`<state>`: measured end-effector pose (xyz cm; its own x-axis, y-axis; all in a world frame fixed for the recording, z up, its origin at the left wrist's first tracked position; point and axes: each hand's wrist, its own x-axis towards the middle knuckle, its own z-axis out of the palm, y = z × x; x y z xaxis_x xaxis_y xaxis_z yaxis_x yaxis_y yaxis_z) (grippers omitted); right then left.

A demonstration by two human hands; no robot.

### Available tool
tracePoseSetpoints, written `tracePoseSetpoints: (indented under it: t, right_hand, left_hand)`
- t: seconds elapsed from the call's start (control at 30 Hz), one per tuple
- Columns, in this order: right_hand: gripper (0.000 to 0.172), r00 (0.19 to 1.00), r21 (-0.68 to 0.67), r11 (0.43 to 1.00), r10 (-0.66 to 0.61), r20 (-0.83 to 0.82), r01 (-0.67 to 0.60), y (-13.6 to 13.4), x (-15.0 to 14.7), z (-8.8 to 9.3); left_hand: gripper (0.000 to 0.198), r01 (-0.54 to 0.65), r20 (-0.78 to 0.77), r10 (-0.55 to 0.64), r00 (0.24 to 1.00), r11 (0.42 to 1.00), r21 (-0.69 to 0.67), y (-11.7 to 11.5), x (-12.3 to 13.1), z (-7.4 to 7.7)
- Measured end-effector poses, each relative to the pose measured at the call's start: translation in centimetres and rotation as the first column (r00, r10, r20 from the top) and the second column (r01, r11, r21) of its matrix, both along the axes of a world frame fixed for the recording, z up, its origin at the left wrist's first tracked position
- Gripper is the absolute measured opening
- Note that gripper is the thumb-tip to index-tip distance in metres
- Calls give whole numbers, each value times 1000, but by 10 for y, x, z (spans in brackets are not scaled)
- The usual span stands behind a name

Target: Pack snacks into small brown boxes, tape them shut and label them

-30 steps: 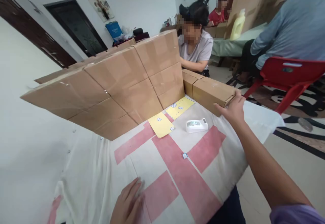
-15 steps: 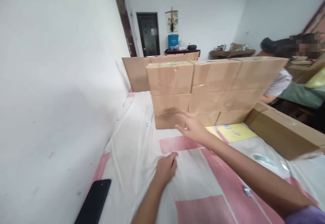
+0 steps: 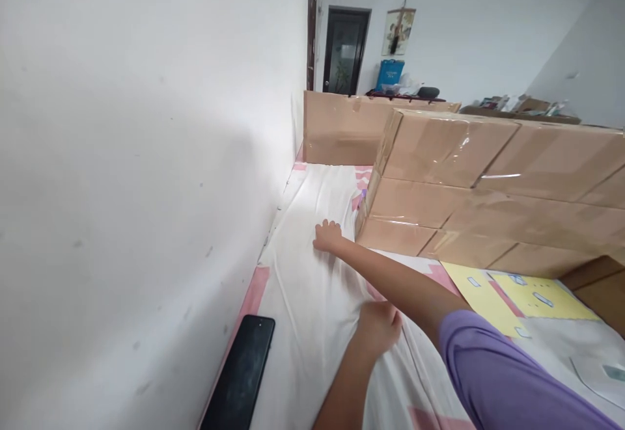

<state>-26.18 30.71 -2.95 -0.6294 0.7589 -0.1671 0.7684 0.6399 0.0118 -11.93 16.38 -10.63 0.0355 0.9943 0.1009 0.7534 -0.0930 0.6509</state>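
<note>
My right hand rests on the white-and-pink bed sheet, left of the stacked cardboard boxes. Its fingers are curled down, and whatever lies beneath them is hidden. Nearer to me, my left hand is closed against the same sheet, below my right forearm. Folds in the cloth gather around this fist, but its inner side is out of sight.
A black phone lies beside the white wall. Behind stands another cardboard panel. Yellow sheets with small labels lie before the boxes; a brown carton sits at right.
The view has turned left. My right hand has moved from in front of the boxes to the sheet at their left and its fingers have curled. My left hand stays closed on the sheet.
</note>
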Motion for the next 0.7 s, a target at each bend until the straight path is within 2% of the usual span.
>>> tracePoseSetpoints:
  t: [0.17, 0.33, 0.5, 0.7]
  right_hand:
    - [54, 996, -44, 995, -85, -22, 84, 17, 17, -28]
    - [60, 990, -37, 999, -29, -138, 25, 7, 44, -49]
    - [52, 971, -33, 998, 45, -235, -54, -1, 66, -51]
    - [52, 923, 0, 986, 154, -351, -164, -6, 100, -47]
  left_hand:
    - [27, 23, -26, -24, 999, 999, -28, 2, 0, 0]
    - [28, 42, -56, -47, 997, 995, -90, 3, -1, 2]
    - [30, 17, -85, -28, 996, 992, -127, 3, 2, 4]
    - [30, -30, -48, 25, 999, 994, -104, 2, 3, 5]
